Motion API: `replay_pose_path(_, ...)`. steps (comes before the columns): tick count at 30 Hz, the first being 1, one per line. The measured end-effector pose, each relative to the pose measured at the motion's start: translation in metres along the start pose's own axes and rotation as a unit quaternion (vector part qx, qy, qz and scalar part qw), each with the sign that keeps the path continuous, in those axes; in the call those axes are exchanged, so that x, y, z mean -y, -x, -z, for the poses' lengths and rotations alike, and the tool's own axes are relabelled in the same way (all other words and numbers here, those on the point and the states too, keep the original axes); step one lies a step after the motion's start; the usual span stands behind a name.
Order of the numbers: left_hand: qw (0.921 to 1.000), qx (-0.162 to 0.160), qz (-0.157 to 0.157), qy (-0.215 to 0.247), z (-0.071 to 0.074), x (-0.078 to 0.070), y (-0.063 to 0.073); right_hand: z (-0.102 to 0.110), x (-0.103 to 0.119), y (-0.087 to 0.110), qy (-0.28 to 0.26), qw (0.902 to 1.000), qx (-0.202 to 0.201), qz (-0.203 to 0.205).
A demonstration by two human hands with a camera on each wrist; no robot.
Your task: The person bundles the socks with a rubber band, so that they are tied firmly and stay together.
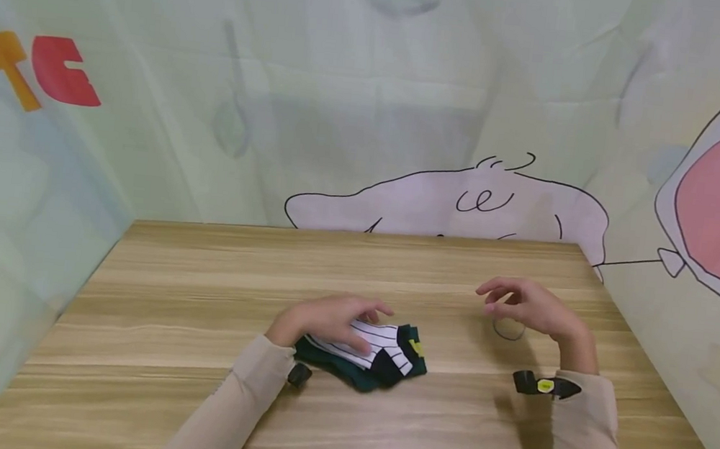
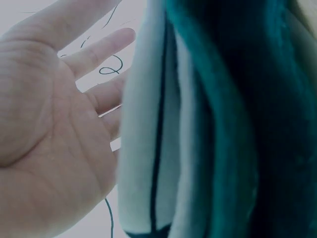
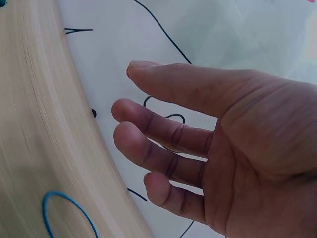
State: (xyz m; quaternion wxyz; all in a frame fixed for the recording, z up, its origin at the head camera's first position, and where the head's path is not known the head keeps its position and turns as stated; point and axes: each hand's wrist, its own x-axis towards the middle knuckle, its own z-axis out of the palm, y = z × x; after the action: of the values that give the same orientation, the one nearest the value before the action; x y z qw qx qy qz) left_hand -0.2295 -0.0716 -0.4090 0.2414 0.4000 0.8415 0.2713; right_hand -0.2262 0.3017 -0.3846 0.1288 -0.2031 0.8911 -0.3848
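A white sock (image 1: 384, 338) with dark stripes, a black heel and a yellow mark near its cuff lies on top of dark green sock fabric (image 1: 352, 375), in a flat stack on the table. My left hand (image 1: 333, 317) hovers over the left part of the stack, palm down, with thumb and fingers loosely spread. In the left wrist view its palm faces the striped fabric (image 2: 141, 134) with a gap between. To the right, my right hand (image 1: 535, 310) is raised with fingers loosely bent and nothing in them. A thin blue band (image 3: 62, 193) lies on the table beneath it.
The wooden table (image 1: 199, 274) ends at a printed curtain (image 1: 284, 65) behind and on both sides. Each wrist wears a small black device, the right one with a yellow label (image 1: 545, 386).
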Motion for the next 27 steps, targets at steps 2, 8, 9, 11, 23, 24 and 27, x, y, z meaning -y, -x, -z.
replay_pose_path(2,1.0000,0.000,-0.001,-0.001,-0.001,0.000,-0.001,0.002,-0.003,0.001,-0.002,1.0000,-0.004,0.001)
replay_pose_path(8,1.0000,0.002,0.001,-0.008,-0.004,0.000,-0.003,0.005,-0.009,0.004,-0.018,0.9997,-0.016,0.001)
replay_pose_path(9,0.9999,0.004,0.004,-0.009,-0.004,0.000,-0.004,0.006,-0.010,0.005,-0.018,0.9996,-0.020,-0.002)
replay_pose_path(11,0.9999,0.003,0.005,-0.011,-0.005,-0.001,-0.004,0.007,-0.011,0.007,-0.014,0.9995,-0.028,-0.006)
replay_pose_path(23,0.9999,-0.003,0.013,0.000,-0.011,-0.002,-0.008,0.010,-0.021,0.009,-0.048,0.9972,-0.041,-0.040)
replay_pose_path(24,0.9999,-0.004,0.011,0.001,-0.011,-0.002,-0.008,0.010,-0.023,0.009,-0.047,0.9971,-0.042,-0.041)
replay_pose_path(27,0.9999,-0.008,0.002,-0.006,-0.013,-0.002,-0.010,0.011,-0.028,0.009,-0.048,0.9967,-0.048,-0.044)
